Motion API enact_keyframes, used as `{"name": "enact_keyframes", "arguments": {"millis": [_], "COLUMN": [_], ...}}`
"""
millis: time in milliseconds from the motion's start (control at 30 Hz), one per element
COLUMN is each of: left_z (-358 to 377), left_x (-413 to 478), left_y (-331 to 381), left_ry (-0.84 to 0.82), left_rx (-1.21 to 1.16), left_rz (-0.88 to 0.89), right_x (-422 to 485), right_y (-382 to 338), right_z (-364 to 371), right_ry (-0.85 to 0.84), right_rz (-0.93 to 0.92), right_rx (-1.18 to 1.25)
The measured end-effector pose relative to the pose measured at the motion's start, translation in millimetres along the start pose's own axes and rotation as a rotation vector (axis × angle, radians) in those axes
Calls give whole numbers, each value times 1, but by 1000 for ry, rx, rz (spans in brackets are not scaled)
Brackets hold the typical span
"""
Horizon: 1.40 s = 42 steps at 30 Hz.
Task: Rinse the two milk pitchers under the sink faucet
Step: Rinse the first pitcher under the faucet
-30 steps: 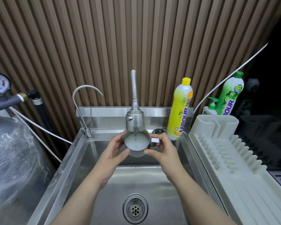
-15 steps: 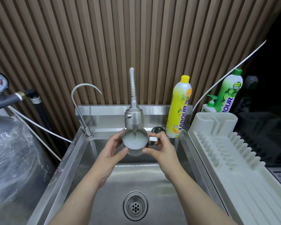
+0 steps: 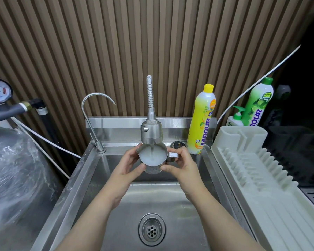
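A steel milk pitcher is held upright over the sink, right under the flexible faucet's spray head. A thin stream of water runs into it, and cloudy whitish water fills it. My left hand cups its left side, below the spout. My right hand grips its handle on the right. Only this one pitcher is in view.
A thin gooseneck tap stands at the sink's back left. A yellow dish soap bottle is at the back right, with a green bottle and pump bottle beyond. A white drying rack lies right of the sink. A plastic-wrapped tank is on the left.
Both hands and the pitcher have stayed under the faucet with water running in. Only the view has shifted slightly.
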<state>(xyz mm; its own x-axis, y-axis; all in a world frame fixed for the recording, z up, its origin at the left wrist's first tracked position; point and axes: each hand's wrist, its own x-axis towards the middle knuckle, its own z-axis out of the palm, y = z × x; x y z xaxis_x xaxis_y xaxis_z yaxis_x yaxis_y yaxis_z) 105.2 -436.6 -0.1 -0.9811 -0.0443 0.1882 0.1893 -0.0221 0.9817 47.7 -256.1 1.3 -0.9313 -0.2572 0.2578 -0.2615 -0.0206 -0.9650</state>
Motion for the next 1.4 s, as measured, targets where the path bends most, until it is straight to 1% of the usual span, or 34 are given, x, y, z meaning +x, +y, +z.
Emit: {"name": "enact_keyframes", "arguments": {"millis": [133,500,733,967,1400], "left_z": [0,2,1,-1,0], "left_x": [-1,-14,-9,-2,-1], "left_y": [-2,-20,-13,-1,5], "left_ry": [-3,-5,-3,-2,-6], "left_rx": [8,3,6,-4,-12], "left_rz": [-11,-87,-67,-30,-20], "right_x": [-2,-15,-12,-3,-2], "right_y": [3,21,15,-3,-7], "right_z": [1,2,3,2,1], "right_ry": [7,-4,15,17,10], "right_rz": [18,152,116,37,33], "right_rx": [1,59,66,9,-11]}}
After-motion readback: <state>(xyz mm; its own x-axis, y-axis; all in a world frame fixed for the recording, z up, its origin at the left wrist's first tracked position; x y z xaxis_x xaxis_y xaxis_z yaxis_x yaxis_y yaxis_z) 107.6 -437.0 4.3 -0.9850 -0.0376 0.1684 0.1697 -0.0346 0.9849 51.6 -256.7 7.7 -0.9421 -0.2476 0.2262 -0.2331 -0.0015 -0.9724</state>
